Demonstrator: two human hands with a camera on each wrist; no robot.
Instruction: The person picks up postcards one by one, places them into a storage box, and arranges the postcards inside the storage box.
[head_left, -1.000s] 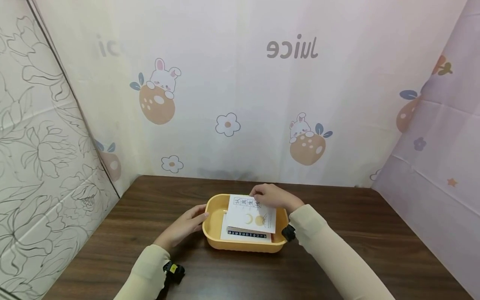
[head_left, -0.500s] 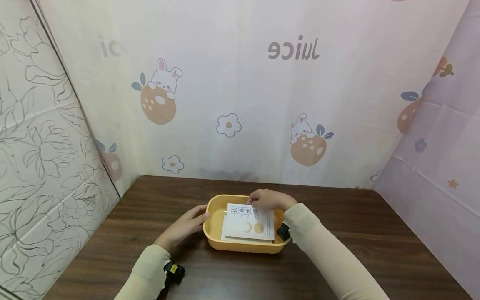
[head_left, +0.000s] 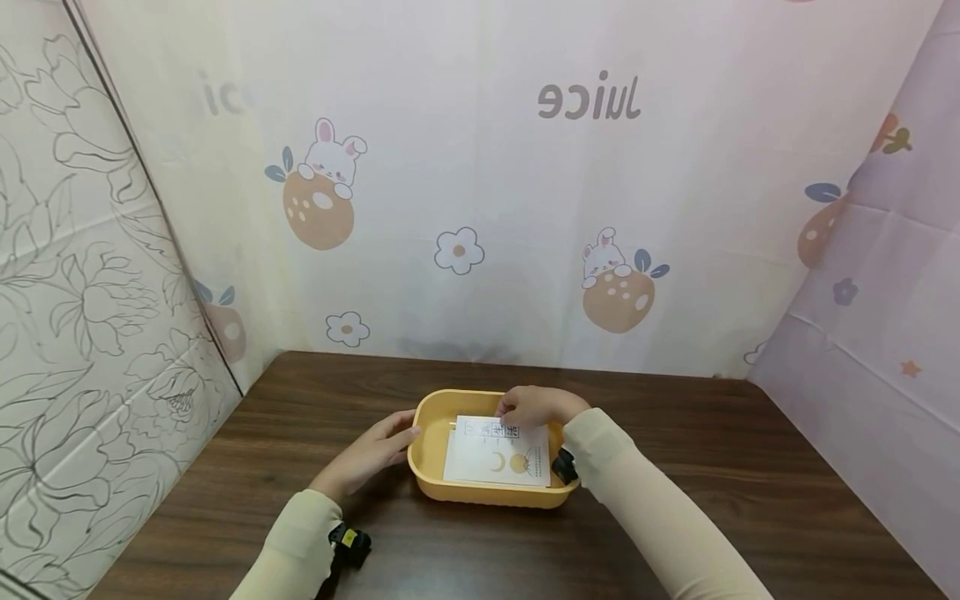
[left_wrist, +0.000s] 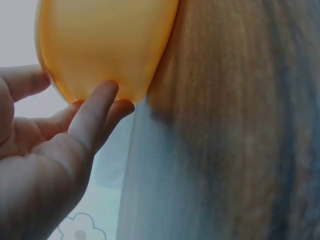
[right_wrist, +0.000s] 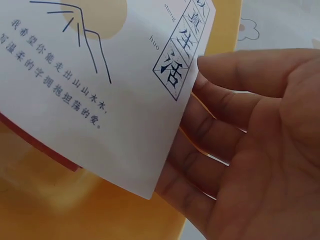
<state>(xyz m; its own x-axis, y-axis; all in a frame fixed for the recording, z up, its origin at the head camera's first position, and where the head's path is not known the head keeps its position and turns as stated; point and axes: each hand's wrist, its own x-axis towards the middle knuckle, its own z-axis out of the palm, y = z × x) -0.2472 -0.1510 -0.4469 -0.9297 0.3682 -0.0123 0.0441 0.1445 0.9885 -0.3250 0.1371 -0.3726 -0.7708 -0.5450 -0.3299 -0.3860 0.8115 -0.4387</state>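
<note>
A yellow plastic basin [head_left: 491, 493] sits on the table. My left hand [head_left: 372, 450] holds its left end, thumb at the rim and fingers against the outer wall; the left wrist view shows these fingers [left_wrist: 95, 115] on the wall. In the basin lies a white booklet [head_left: 501, 461] printed with a moon, a sun and Chinese characters. My right hand [head_left: 542, 406] pinches its far right edge, the thumb [right_wrist: 240, 72] above and the other fingers below. Under it, the red edge [right_wrist: 42, 145] of another item shows in the right wrist view; the rest is hidden.
The dark wooden table [head_left: 315, 400] spreads on every side of the basin. Behind it hangs a pale curtain [head_left: 487, 183] with rabbits and fruit, and more patterned curtains stand at left and right. Black cameras are strapped to both wrists.
The white booklet has come down and toward me, lying flatter in the basin and covering the dark lettered strip below it. My right hand has lowered with it; the left hand keeps its place.
</note>
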